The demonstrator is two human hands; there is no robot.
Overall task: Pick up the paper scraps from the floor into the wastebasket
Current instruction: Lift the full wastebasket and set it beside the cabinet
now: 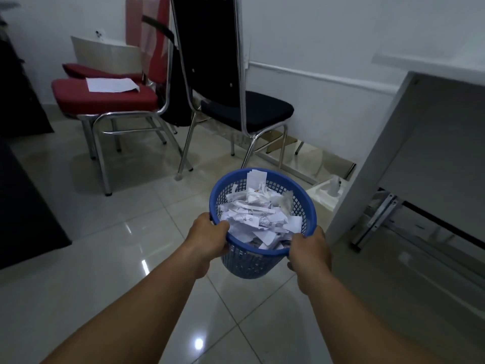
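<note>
A blue mesh wastebasket [225, 185] hangs above the tiled floor, held between both hands. It is filled almost to the rim with white paper scraps [259, 219]. My left hand [208, 237] grips the near left rim, thumb hooked over the edge. My right hand [308, 249] grips the near right rim the same way. No loose scraps show on the floor around the basket.
A black chair [246, 111] stands just beyond the basket, two red chairs [105, 98] to its left, one with a paper sheet [112, 84]. A grey folding table [430, 153] stands tipped at the right. Dark furniture [23, 206] lines the left edge. Glossy tiles [131, 258] lie below.
</note>
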